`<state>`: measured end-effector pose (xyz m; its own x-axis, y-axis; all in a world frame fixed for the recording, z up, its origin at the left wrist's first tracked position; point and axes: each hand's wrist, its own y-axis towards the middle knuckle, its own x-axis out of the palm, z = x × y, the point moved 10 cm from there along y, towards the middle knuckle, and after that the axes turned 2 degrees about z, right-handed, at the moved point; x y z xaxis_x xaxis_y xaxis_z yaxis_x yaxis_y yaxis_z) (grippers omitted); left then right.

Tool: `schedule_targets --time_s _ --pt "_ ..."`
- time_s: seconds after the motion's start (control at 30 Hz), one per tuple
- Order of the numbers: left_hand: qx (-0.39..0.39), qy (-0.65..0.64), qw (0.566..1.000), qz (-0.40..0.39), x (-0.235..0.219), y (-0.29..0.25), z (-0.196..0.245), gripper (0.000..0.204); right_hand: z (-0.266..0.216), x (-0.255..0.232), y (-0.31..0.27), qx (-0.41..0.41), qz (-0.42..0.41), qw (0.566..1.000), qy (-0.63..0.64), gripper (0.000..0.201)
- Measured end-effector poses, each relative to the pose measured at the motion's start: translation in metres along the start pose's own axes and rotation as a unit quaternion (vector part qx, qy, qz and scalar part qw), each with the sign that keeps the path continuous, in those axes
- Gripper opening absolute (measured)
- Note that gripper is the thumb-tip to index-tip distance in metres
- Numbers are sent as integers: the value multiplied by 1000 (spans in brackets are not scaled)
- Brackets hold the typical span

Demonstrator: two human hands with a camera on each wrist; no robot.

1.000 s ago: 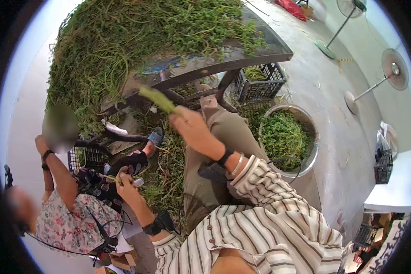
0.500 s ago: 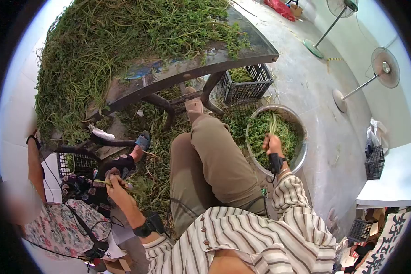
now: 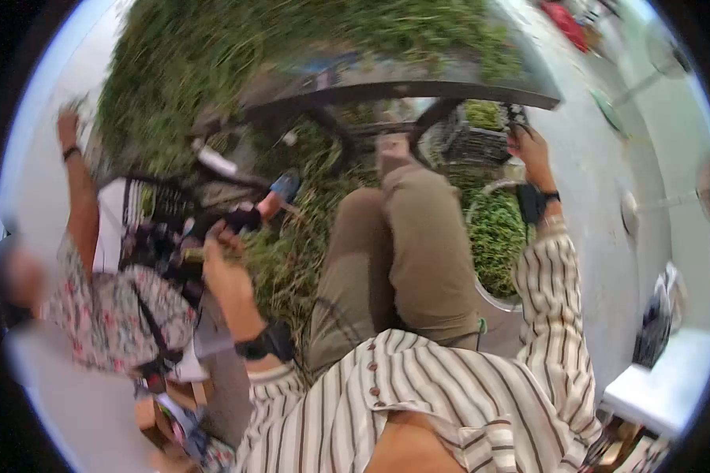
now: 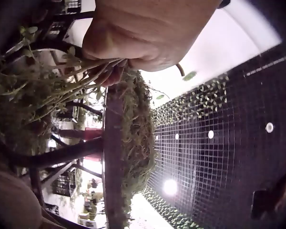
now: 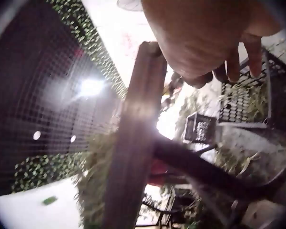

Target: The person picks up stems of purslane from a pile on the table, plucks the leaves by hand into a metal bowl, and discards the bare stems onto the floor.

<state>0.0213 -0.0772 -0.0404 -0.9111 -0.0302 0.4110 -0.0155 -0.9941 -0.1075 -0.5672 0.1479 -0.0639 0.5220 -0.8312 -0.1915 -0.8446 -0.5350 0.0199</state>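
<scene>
My left hand (image 3: 230, 276) pinches thin green stems between thumb and fingers; in the left wrist view the hand (image 4: 143, 36) has the leafy stems (image 4: 52, 98) hanging out to the left. At the right edge of a black crate (image 3: 469, 143) is my right hand (image 3: 535, 162). The right wrist view shows that hand (image 5: 209, 43) with its fingers apart and pointing down near the crate (image 5: 229, 104), nothing visible in them. Below the crate stands a round basin of cut greens (image 3: 497, 244), close to my right forearm.
A big heap of greens (image 3: 292, 35) covers the dark table (image 3: 402, 91). More greens (image 3: 284, 252) lie on the floor left of my knees. Another person in a floral shirt (image 3: 126, 315) sits at the left, one arm raised. Fans stand at the right.
My right hand went from above my lap to the basin with stems, then up to the crate, and no stems show in it now. The left hand still pinches stems. The view has shifted.
</scene>
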Motion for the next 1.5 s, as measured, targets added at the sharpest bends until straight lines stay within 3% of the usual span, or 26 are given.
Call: schedule_targets --time_s 0.03,0.13,0.2,0.27,0.33,0.43,0.5,0.73,0.93,1.0,1.1,1.17,1.23,1.37,1.43,1.5 --pt "-14 -47 998 -45 5 4 -4 32 -22 27 -25 2 -28 998 48 27" --pt "-34 -76 996 -32 5 6 -6 34 -74 99 -81 -14 -113 992 47 21" --pt "-42 -92 994 -48 11 5 -3 34 -132 154 -125 -86 -250 964 33 19" --pt "-54 -97 993 -49 18 4 -1 34 -159 207 -160 -72 -341 934 78 19" --pt "-57 -97 993 -22 17 1 -1 34 -189 253 -193 -113 -418 899 70 19" --pt "-53 -103 992 -44 23 -3 2 35 -181 309 -221 -103 -490 859 105 18" --pt "-54 -96 993 -49 23 -6 5 36 -169 337 -241 -205 -517 831 19 18" --pt "-78 -50 994 -57 46 -14 4 36 -151 343 -242 -238 -437 868 1 29" --pt "-72 3 992 -107 60 -18 4 35 -156 347 -257 -338 -363 865 68 34" --pt "-61 14 991 -116 59 -16 8 34 -131 371 -270 -52 -528 842 101 33" --pt "-58 -5 989 -135 57 -11 11 34 -122 386 -279 -8 -570 812 125 32" --pt "-59 -6 987 -149 62 -10 15 34 -124 384 -275 -5 -559 819 132 27" --pt "-56 57 994 -79 52 -8 18 32 -130 381 -267 -68 -524 844 92 21" --pt "-41 130 989 -62 45 -1 14 31 -136 380 -255 -123 -475 868 73 18" --pt "-18 229 973 -32 30 8 13 32 -135 380 -247 -146 -437 886 47 18" --pt "-8 258 965 -53 33 10 16 33 -137 384 -245 -157 -442 882 39 18"
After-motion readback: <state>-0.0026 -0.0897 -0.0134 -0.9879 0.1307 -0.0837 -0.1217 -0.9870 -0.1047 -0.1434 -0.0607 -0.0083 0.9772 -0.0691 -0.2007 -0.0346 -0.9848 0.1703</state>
